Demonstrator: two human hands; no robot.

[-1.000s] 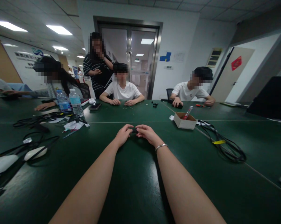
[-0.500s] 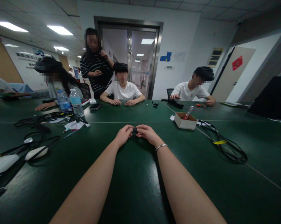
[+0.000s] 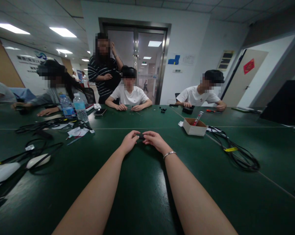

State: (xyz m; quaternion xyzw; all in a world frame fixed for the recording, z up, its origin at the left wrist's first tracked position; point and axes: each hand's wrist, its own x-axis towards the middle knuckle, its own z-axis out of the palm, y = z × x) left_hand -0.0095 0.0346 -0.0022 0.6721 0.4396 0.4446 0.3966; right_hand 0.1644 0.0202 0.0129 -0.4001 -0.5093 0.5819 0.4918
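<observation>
Both my forearms reach out over the dark green table (image 3: 139,182). Between my fingertips is a small black piece (image 3: 141,137), too small and dark to name more exactly. My left hand (image 3: 130,141) pinches its left end with thumb and fingers. From the other side my right hand (image 3: 154,140), with a silver bracelet (image 3: 169,154) on the wrist, grips its right end. The fingers hide part of the piece, which is at or just above the tabletop.
Right of my hands stands a small open box (image 3: 195,128), beside a coiled black cable (image 3: 242,160). To the left are two water bottles (image 3: 80,107), tangled cables (image 3: 44,125), papers (image 3: 78,131) and a white mouse (image 3: 38,160). Several people sit or stand across the table.
My hands stay nearly in place; the left fingers shift slightly on the black piece. The standing person has shifted right, and the person at far right has moved a black object on the table.
</observation>
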